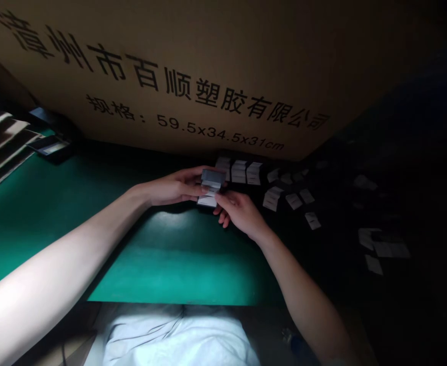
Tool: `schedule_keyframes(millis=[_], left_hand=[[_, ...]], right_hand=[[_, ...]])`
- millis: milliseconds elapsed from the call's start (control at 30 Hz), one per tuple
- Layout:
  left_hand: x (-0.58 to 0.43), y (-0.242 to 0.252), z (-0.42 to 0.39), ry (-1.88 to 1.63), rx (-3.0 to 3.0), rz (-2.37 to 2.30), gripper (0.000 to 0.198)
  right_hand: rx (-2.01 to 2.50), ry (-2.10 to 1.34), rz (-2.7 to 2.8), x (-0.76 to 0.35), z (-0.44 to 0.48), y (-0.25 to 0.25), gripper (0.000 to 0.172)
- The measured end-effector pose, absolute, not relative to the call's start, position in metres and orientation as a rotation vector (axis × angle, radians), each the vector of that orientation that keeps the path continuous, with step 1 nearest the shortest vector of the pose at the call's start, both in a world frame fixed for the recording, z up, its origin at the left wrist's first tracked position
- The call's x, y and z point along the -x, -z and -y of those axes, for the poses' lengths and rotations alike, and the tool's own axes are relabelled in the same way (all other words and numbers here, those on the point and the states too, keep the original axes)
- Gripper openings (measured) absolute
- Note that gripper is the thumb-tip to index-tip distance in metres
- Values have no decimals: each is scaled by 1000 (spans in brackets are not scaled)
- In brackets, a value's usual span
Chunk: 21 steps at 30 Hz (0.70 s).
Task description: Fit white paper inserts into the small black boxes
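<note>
Left hand (173, 186) curled around small card stack (211, 188), right hand (239, 214) pinching its edge, cardboard carton (150, 76) printed 59.5x34.5x31cm

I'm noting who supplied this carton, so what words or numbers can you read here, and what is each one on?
"漳州市百顺塑胶有限公司" in large black print on the cardboard carton.
"规格: 59.5x34.5x31cm" in smaller black print below it on the same carton.
The loose white slips and the held stack show small marks, too small to read.
</note>
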State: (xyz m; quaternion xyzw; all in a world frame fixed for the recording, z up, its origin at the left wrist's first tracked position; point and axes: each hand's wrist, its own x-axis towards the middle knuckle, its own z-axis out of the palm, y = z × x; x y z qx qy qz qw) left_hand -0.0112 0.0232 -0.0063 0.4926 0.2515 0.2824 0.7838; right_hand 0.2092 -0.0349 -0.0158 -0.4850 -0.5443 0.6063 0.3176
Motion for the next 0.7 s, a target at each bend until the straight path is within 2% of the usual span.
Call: schedule_keyframes(millis=[333,700], left_hand=[[10,2,-23,-592,-1083,-578,55],[8,-2,-21,-577,-1105,-605,58]], right_hand=[[1334,-1592,1398,-207,35,9,33],[1288,-1582,1440,-208,35,11,39]])
